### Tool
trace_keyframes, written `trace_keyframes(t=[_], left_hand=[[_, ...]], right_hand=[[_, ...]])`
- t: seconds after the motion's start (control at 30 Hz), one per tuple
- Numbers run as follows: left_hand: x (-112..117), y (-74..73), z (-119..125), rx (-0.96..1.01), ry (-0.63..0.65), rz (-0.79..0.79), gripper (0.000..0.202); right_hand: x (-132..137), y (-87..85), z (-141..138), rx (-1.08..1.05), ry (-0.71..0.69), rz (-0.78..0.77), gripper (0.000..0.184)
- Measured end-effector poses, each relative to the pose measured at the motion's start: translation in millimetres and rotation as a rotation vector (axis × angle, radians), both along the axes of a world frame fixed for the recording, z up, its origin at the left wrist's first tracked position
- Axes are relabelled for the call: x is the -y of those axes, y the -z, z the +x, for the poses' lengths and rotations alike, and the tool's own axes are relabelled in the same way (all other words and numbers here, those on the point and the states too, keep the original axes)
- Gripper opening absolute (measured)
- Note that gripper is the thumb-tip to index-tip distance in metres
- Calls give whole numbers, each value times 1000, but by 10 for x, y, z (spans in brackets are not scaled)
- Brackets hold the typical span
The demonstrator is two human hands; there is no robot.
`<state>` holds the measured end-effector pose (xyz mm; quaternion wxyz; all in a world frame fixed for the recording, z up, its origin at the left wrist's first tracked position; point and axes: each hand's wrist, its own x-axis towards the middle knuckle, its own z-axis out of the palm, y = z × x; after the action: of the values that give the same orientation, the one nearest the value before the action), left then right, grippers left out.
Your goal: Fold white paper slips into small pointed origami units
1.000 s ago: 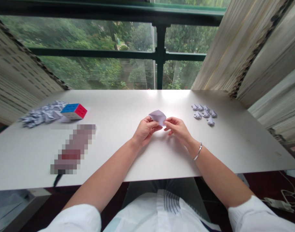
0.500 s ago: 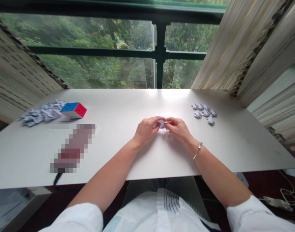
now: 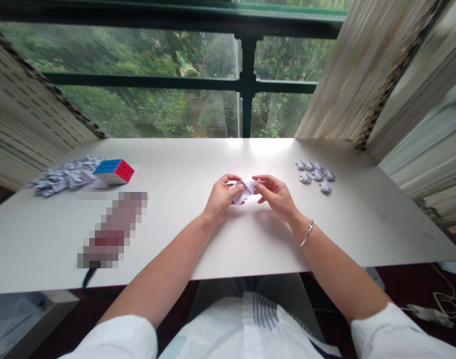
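A small piece of folded white paper is held up between my two hands, over the middle of the table. My left hand pinches its left side, the thumb lying on top. At the right corner, the thumb and fingertips of my right hand close on a pointed flap. Creases run across the paper and its top stands in a peak. Several small folded paper pieces sit grouped on the table to the right of my hands.
The white table stands before a window. Far left is a heap of folded papers beside a puzzle cube. A blurred-out flat object with a dark strap lies front left. Curtains hang at both sides.
The paper has been turned and shows more of its face, spread wider than before. My hands have moved slightly apart, with my left hand a little further left.
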<state>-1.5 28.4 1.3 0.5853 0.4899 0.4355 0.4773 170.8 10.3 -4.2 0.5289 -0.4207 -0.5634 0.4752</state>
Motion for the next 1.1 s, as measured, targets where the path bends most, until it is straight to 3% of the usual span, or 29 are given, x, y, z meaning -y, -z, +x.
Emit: trace_keyframes(t=[0.13,0.27,0.43,0.6,0.87,1.1], left_hand=[[6,31,8,-204,37,216,32],[16,38,23,-287,-50,285,23],[3,25,44,-108,-128,169,25],[9,30,78,77,-104,7,32],[11,58,103,50,-172,113,36],[56,-42,98,219,-106,-36,30]], right_hand=[[-21,-17,8,-130,6,-59,43],[-27,-7,2,-160,16,-68,46],[-36,10,-20,-125,36,-75,42],[-43,28,-35,-107,58,-97,38],[-11,42,-69,-120,21,-68,38],[-21,35,-49,-135,86,-101,32]])
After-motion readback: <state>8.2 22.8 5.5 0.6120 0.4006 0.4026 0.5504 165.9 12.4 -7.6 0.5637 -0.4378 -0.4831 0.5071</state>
